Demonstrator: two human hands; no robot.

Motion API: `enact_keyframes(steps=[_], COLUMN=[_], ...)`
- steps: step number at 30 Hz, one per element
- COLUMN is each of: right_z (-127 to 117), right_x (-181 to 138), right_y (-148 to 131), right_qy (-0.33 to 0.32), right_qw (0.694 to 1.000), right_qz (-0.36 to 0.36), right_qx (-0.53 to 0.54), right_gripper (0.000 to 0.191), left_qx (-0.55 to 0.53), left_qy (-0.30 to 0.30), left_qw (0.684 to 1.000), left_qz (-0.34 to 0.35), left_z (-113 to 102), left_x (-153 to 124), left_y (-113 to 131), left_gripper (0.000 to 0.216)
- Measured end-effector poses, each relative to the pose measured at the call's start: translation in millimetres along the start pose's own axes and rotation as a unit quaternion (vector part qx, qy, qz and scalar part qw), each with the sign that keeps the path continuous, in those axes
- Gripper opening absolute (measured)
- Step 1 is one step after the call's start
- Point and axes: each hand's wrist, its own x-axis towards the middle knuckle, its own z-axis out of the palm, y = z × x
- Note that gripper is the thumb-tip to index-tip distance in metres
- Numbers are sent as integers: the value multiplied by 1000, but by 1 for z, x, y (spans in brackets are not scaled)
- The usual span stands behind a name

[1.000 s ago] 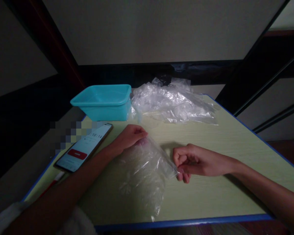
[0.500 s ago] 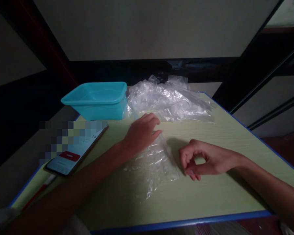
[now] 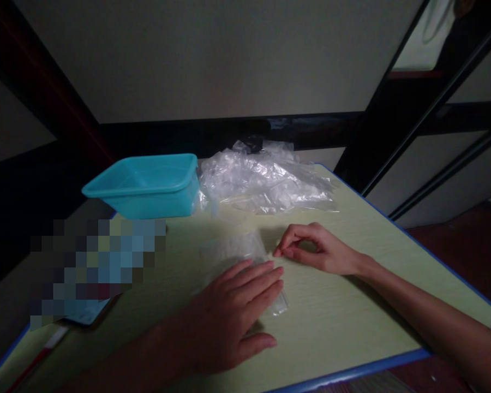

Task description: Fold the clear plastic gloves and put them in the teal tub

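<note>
A clear plastic bag [image 3: 245, 244] lies flat on the table in front of me. My left hand [image 3: 241, 305] rests palm down across its lower part, fingers stretched out and thumb apart, and hides much of it. At the bag's right edge, my right hand [image 3: 315, 248] has thumb and fingertips closed in a pinch. Whether the bag's edge or some small thing is between those fingertips, I cannot make out.
A heap of crumpled clear plastic bags [image 3: 265, 180] lies at the back of the table [image 3: 331, 327]. Left of it stands a turquoise plastic basin [image 3: 159, 202]. A phone [image 3: 85, 311], partly blurred out, lies at the left beside a red and white cable [image 3: 49, 346].
My left hand has come down toward me and flattened over the bag, its fingers straightened. My right hand has shifted up and left to the bag's edge. The whole view has tilted.
</note>
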Motion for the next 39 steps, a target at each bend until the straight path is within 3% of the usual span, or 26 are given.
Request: enact_keyframes(steps=[5, 10, 39], right_z=[2, 2, 2], right_x=[-2, -2, -5], right_y=[-2, -5, 0], right_qy=[-33, -42, -77], right_qw=[992, 984, 973], right_qz=[-55, -94, -141], right_qx=[-106, -145, -164], right_gripper=[15, 17, 19], left_qx=[-24, -37, 10], left_qy=[-31, -40, -62], left_qw=[999, 998, 996], left_qz=[20, 23, 58], left_z=[2, 4, 5], left_x=[0, 0, -5], left_y=[-4, -2, -11], left_gripper=[64, 65, 69])
